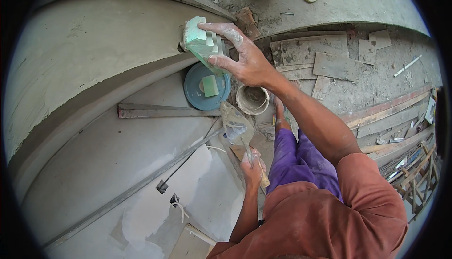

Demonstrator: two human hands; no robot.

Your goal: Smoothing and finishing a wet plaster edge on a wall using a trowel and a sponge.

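- Right hand [240, 61]: grips the pale-green stepped block [197, 36], just beyond the blue round lid [192, 84]; uneven pressure could gouge the plastered ledge [108, 51].
- Left hand [252, 167]: closed around the trowel [239, 128], nearer than the lid; a careless swing could upset the bucket [241, 96] right of it.

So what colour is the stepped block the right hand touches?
The stepped block is pale mint green; the head view shows it.

We see soft, rather even light, with mild shade below the curved wall [108, 47]. The green block [194, 33] shows a bright pale face, and the right fingers [232, 36] appear clear to us. Near the picture's black border, straight edges bend and details become soft.
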